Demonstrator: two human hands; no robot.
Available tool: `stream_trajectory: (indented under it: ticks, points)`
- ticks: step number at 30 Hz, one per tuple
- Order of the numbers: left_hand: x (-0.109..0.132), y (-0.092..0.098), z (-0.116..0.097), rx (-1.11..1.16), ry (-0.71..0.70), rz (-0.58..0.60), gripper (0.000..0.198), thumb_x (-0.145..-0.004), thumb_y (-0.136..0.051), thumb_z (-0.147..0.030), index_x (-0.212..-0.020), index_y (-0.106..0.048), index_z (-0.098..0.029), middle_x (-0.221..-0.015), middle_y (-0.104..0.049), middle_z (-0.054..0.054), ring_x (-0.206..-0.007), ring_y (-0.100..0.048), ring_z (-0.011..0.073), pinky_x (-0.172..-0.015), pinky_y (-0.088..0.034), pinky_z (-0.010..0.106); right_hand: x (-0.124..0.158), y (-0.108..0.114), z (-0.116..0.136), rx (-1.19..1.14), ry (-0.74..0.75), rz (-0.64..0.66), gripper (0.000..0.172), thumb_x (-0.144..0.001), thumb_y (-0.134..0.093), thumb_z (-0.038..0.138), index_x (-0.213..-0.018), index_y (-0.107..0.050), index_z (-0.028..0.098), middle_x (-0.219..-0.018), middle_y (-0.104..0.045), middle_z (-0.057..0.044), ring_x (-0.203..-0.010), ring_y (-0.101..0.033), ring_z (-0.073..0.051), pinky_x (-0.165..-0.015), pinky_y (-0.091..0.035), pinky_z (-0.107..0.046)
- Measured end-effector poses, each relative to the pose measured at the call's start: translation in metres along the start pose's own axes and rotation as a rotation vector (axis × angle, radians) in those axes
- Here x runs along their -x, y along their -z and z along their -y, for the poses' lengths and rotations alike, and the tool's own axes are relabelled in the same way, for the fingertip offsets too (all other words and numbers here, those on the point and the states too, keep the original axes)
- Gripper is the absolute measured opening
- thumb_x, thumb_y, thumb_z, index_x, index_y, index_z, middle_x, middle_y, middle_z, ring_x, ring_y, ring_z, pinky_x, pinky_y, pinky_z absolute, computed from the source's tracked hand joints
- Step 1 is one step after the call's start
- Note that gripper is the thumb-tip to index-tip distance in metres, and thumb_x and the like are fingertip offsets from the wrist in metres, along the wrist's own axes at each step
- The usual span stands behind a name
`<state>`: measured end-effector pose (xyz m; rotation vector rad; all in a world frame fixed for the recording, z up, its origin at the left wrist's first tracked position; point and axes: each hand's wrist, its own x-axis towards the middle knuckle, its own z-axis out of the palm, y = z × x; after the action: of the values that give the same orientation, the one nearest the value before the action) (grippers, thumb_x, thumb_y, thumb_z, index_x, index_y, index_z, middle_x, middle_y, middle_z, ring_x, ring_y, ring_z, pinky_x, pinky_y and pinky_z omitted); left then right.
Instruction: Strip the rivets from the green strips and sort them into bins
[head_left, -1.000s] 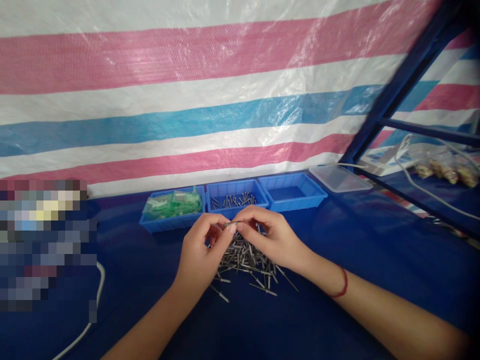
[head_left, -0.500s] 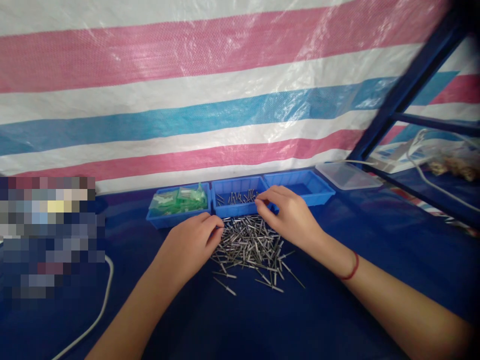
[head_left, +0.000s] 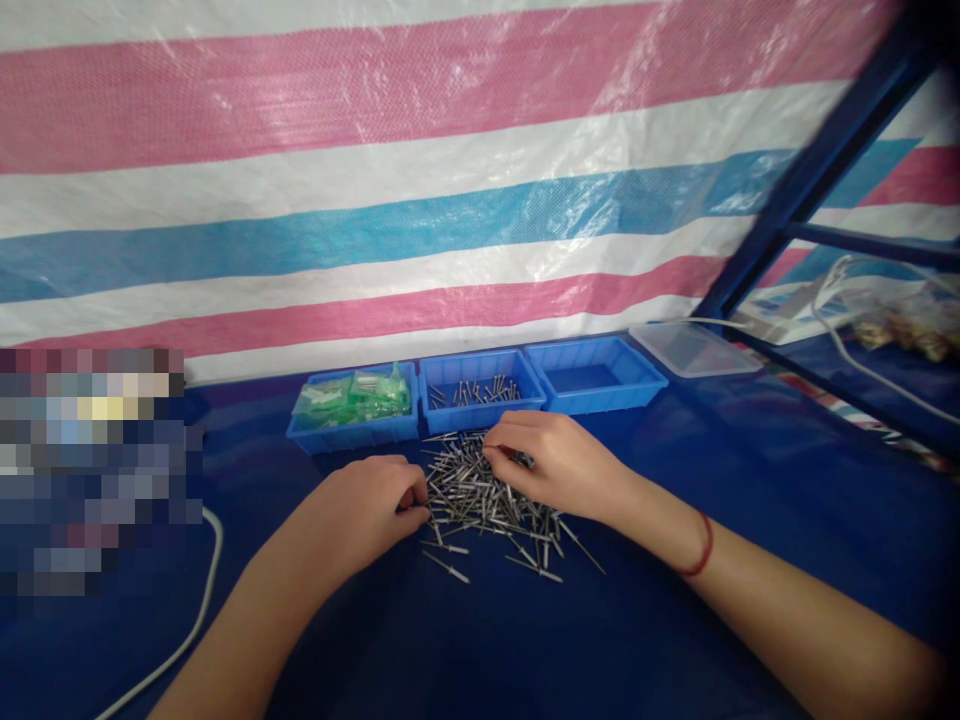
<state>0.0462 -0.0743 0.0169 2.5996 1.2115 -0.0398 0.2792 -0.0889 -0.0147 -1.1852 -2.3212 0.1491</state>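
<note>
A loose pile of silver blind rivets (head_left: 487,500) lies on the blue tabletop, with a few strays along its near edge. At the pile's left side is my left hand (head_left: 379,505), its thumb and fingers pinched together beside the rivets; whatever is between the tips is too small to make out. My right hand (head_left: 551,460) hovers over the upper right of the pile with fingers closed in a pinch, and its fingertips hide what they may hold. Behind the pile, the middle blue bin (head_left: 484,405) contains several rivets.
To the left, another blue bin (head_left: 352,435) holds green and clear plastic bags. The right blue bin (head_left: 600,400) adjoins the middle one. A clear plastic lid (head_left: 697,350) lies at the back right, near a blue metal frame (head_left: 795,190). A white cable (head_left: 206,600) runs along the left.
My right hand has come from the middle bin's front edge back over the pile, toward me and slightly left. My left hand has shifted left and a little nearer.
</note>
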Motion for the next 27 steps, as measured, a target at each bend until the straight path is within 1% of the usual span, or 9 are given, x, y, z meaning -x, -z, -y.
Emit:
stream_trajectory:
  ticks: [7, 11, 13, 17, 19, 20, 22, 24, 27]
  points:
    - [-0.003, 0.000, -0.003, -0.042, 0.015, 0.031, 0.018, -0.085, -0.052, -0.024, -0.074, -0.065, -0.019, -0.077, -0.064, 0.003, -0.071, -0.062, 0.0183, -0.063, -0.040, 0.025, 0.001, -0.001, 0.003, 0.030, 0.025, 0.039, 0.019, -0.088, -0.046, 0.019, -0.077, -0.062, 0.018, -0.070, -0.058, -0.002, -0.066, -0.053, -0.013, -0.063, -0.038, -0.027]
    - [-0.003, 0.001, 0.000, -0.016, -0.021, 0.022, 0.021, -0.090, -0.046, -0.028, -0.081, -0.062, -0.019, -0.082, -0.064, 0.004, -0.076, -0.061, 0.0181, -0.068, -0.042, 0.026, 0.001, -0.001, 0.003, 0.031, 0.029, 0.044, 0.020, -0.088, -0.046, 0.020, -0.077, -0.062, 0.017, -0.069, -0.057, -0.002, -0.067, -0.052, -0.013, -0.064, -0.038, -0.027]
    - [-0.002, 0.004, 0.000, 0.010, -0.015, 0.010, 0.022, -0.091, -0.043, -0.029, -0.085, -0.061, -0.019, -0.085, -0.064, 0.004, -0.078, -0.061, 0.0182, -0.068, -0.042, 0.026, 0.001, -0.001, 0.004, 0.028, 0.037, 0.046, 0.020, -0.088, -0.046, 0.019, -0.077, -0.062, 0.017, -0.069, -0.058, -0.002, -0.068, -0.052, -0.013, -0.064, -0.037, -0.027]
    - [-0.003, 0.011, -0.003, 0.045, 0.013, 0.019, 0.018, -0.089, -0.042, -0.023, -0.084, -0.059, -0.018, -0.082, -0.065, 0.002, -0.075, -0.061, 0.0174, -0.065, -0.040, 0.025, 0.001, -0.001, 0.005, 0.037, 0.040, 0.051, 0.018, -0.087, -0.047, 0.019, -0.077, -0.062, 0.017, -0.071, -0.059, -0.002, -0.070, -0.053, -0.013, -0.065, -0.036, -0.027]
    - [-0.003, 0.012, -0.004, 0.075, -0.008, 0.007, 0.014, -0.087, -0.046, -0.021, -0.086, -0.060, -0.019, -0.082, -0.065, 0.001, -0.074, -0.061, 0.0169, -0.065, -0.041, 0.025, 0.001, -0.001, 0.005, 0.044, 0.034, 0.055, 0.018, -0.087, -0.047, 0.019, -0.078, -0.062, 0.017, -0.071, -0.059, -0.002, -0.070, -0.053, -0.013, -0.065, -0.037, -0.027]
    - [-0.004, 0.012, -0.003, 0.097, -0.027, -0.011, 0.014, -0.086, -0.047, -0.021, -0.089, -0.060, -0.019, -0.084, -0.066, 0.001, -0.075, -0.061, 0.0167, -0.066, -0.041, 0.025, 0.001, -0.001, 0.005, 0.044, 0.035, 0.058, 0.018, -0.087, -0.047, 0.019, -0.078, -0.062, 0.017, -0.071, -0.059, -0.002, -0.070, -0.053, -0.014, -0.065, -0.037, -0.027]
    - [-0.005, 0.012, -0.002, 0.153, -0.064, -0.062, 0.019, -0.086, -0.048, -0.020, -0.100, -0.060, -0.020, -0.090, -0.067, 0.001, -0.079, -0.062, 0.0165, -0.069, -0.043, 0.025, 0.001, -0.001, 0.005, 0.036, 0.037, 0.063, 0.019, -0.087, -0.047, 0.019, -0.077, -0.063, 0.017, -0.071, -0.059, -0.003, -0.070, -0.053, -0.014, -0.065, -0.037, -0.028]
    - [-0.005, 0.013, -0.003, 0.214, -0.085, -0.145, 0.024, -0.087, -0.048, -0.022, -0.108, -0.059, -0.021, -0.096, -0.068, 0.002, -0.081, -0.062, 0.0162, -0.071, -0.045, 0.026, 0.001, -0.001, 0.006, 0.000, 0.030, 0.051, 0.019, -0.087, -0.047, 0.019, -0.077, -0.063, 0.017, -0.071, -0.059, -0.003, -0.070, -0.054, -0.014, -0.066, -0.038, -0.028]
    - [-0.006, 0.011, -0.013, 0.342, -0.070, -0.339, 0.021, -0.089, -0.049, -0.026, -0.103, -0.063, -0.022, -0.097, -0.068, 0.002, -0.077, -0.062, 0.0147, -0.070, -0.046, 0.026, 0.000, -0.004, 0.009, -0.186, -0.020, -0.033, 0.012, -0.084, -0.055, 0.022, -0.083, -0.066, 0.017, -0.075, -0.061, -0.002, -0.068, -0.054, -0.013, -0.064, -0.040, -0.027]
